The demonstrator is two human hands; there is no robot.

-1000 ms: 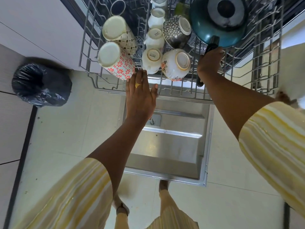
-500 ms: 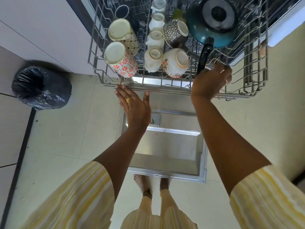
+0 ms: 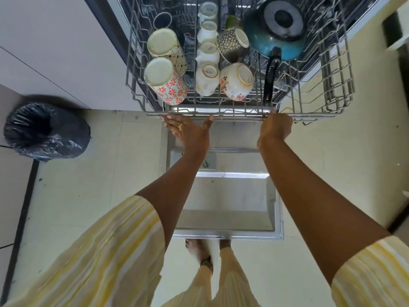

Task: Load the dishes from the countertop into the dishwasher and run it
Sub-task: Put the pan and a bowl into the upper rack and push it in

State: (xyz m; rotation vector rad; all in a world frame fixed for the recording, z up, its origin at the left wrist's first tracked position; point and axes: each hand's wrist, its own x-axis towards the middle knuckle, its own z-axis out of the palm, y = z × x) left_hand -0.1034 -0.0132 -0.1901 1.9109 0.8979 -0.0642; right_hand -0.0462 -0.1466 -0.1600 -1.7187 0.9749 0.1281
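Observation:
The wire dishwasher rack [image 3: 321, 115] is pulled out above the open dishwasher door [image 3: 225, 196]. It holds a red-flowered mug [image 3: 168, 85], a cream patterned mug [image 3: 166, 47], several small white cups [image 3: 207, 78], a flowered bowl [image 3: 236, 80], a dark patterned bowl [image 3: 231, 43] and a teal pan [image 3: 265, 41] with its black handle [image 3: 271, 78] pointing toward me. My left hand [image 3: 190, 131] touches the rack's front rail with straight fingers. My right hand [image 3: 275, 127] is curled on the same rail, just below the pan handle; its fingers are hidden.
A bin lined with a black bag [image 3: 44, 131] stands on the floor at the left, beside pale cabinet fronts [image 3: 55, 52]. My feet [image 3: 199, 251] are at the near edge of the lowered door. Cream floor tiles lie on both sides.
My right hand left the pan handle and came down to the rack's front rail. My left hand turned and settled on that rail. The rack sits farther from me.

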